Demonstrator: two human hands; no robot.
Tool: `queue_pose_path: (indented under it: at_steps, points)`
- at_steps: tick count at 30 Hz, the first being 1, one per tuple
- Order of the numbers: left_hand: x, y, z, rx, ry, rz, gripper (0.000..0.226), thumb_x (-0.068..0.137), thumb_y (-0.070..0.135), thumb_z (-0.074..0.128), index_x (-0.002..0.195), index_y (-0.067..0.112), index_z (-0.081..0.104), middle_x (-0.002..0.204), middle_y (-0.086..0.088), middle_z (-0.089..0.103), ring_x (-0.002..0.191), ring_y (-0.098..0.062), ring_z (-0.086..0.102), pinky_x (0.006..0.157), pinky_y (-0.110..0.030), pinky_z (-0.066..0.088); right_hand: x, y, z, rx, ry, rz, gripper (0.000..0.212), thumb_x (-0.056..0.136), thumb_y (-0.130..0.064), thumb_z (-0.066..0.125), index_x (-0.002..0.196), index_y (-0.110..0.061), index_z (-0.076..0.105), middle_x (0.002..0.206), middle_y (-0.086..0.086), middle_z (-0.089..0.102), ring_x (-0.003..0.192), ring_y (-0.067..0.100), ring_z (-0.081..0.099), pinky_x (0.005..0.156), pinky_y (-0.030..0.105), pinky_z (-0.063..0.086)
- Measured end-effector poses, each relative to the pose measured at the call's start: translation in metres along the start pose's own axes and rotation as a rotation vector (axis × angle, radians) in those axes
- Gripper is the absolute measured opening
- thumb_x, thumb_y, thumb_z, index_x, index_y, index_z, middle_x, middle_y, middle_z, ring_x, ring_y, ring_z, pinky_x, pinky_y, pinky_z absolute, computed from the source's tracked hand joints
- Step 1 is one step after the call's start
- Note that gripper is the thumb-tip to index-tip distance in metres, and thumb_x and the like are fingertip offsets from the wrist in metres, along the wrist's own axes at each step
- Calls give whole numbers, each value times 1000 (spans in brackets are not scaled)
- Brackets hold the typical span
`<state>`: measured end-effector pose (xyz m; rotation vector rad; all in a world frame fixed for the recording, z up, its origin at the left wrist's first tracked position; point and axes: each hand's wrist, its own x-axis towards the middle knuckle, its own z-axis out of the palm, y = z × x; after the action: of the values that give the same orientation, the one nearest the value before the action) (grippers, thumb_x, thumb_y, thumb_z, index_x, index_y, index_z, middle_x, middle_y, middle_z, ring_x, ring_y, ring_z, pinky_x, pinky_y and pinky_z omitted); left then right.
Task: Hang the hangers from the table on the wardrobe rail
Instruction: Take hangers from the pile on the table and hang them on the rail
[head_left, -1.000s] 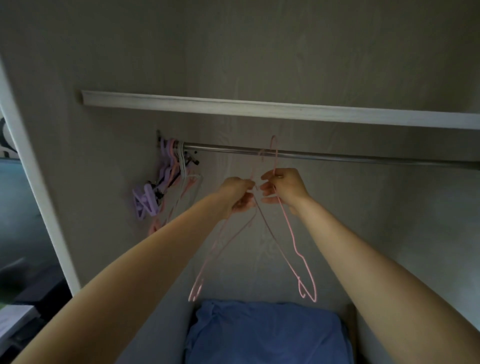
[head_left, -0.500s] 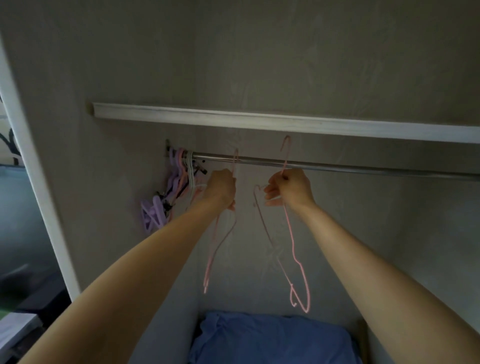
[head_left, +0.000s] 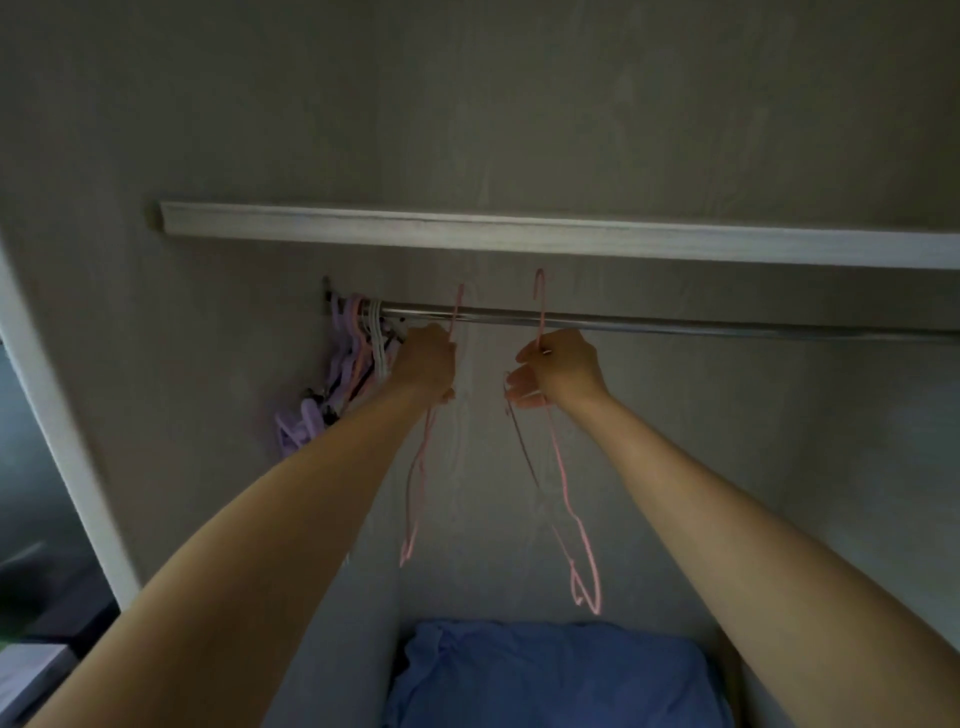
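Observation:
Both arms reach up into the wardrobe. My left hand (head_left: 427, 361) grips the neck of a thin pink wire hanger (head_left: 415, 499), whose hook rises in front of the metal rail (head_left: 675, 325). My right hand (head_left: 558, 369) pinches the neck of a second pink hanger (head_left: 569, 514); its hook stands above the rail. I cannot tell if either hook rests on the rail. At the rail's left end hang several hangers (head_left: 353, 358), purple, pink and white.
A pale shelf edge (head_left: 519, 234) runs just above the rail. Blue fabric (head_left: 550, 675) lies on the wardrobe floor below the hangers. The white wardrobe frame (head_left: 62, 441) stands at the left, with dim room furniture beyond it.
The two hangers were held together at the centre; my hands have drawn apart, each holding one. Both hangers rose toward the rail, and my left hand moved left toward the hanging bunch.

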<state>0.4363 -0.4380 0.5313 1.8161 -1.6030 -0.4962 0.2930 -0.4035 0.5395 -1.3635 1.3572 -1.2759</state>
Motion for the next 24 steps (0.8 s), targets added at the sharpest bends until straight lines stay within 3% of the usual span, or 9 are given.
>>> queue_pose_path:
  at_steps: [2, 4, 7, 11, 12, 14, 16, 18, 24]
  points:
    - [11, -9, 2, -63, -36, -22, 46, 97, 23, 49, 132, -5, 40, 129, -25, 50, 82, -24, 60, 71, -28, 55, 2, -2, 2, 6, -14, 10, 20, 92, 4, 45, 108, 12, 55, 72, 22, 62, 32, 14, 59, 38, 25, 53]
    - [12, -18, 6, 128, -15, 138, 41, 100, 17, 39, 133, -7, 36, 123, -29, 54, 64, -22, 57, 54, -29, 54, 4, -3, 4, 6, -21, 1, 19, 93, 4, 47, 108, 12, 55, 68, 20, 61, 32, 13, 59, 39, 26, 54]
    - [2, -24, 8, 331, 141, 198, 53, 102, 21, 33, 146, -4, 16, 125, -27, 53, 97, -37, 62, 76, -41, 52, 9, -1, 4, -6, -11, -5, 21, 94, 2, 44, 107, 13, 55, 69, 19, 61, 33, 13, 60, 38, 24, 52]
    - [-1, -12, -1, 312, 673, 584, 43, 85, 7, 55, 127, -2, 51, 113, -23, 60, 100, -39, 60, 71, -38, 52, 11, -2, 1, -34, -9, -30, 22, 96, -2, 42, 106, 12, 56, 67, 17, 62, 34, 12, 61, 38, 22, 52]
    - [3, -7, -3, 292, 707, 706, 44, 79, 3, 58, 122, -2, 55, 113, -22, 61, 101, -39, 60, 75, -39, 52, 11, -3, 0, -32, -9, -36, 22, 96, -2, 42, 106, 11, 56, 69, 18, 62, 34, 11, 61, 38, 22, 52]
    - [14, -1, -6, 370, 555, 808, 48, 77, 5, 58, 125, 0, 54, 120, -21, 59, 109, -39, 56, 92, -41, 46, 10, -5, 0, -23, -14, -47, 22, 97, -4, 42, 107, 10, 56, 78, 22, 64, 35, 10, 61, 39, 21, 52]
    - [17, 0, -8, 507, 352, 685, 51, 85, 16, 56, 134, 8, 46, 130, -15, 51, 120, -34, 48, 101, -39, 36, 9, -8, 0, -2, -19, -50, 23, 97, -5, 42, 109, 10, 56, 86, 27, 64, 35, 10, 61, 39, 21, 53]
    - [20, -8, -8, 596, 280, 574, 54, 88, 23, 52, 140, 17, 38, 138, -9, 43, 126, -29, 40, 101, -39, 33, 9, -12, 1, 11, -25, -51, 24, 97, -5, 42, 110, 11, 55, 89, 28, 64, 35, 10, 61, 39, 21, 53]
    - [21, -27, -24, 673, 419, 380, 49, 88, 19, 49, 135, 26, 43, 130, -10, 48, 126, -31, 38, 111, -49, 17, 9, -19, -1, -5, -31, -78, 24, 96, -3, 44, 109, 13, 56, 97, 32, 65, 36, 11, 62, 39, 22, 53]
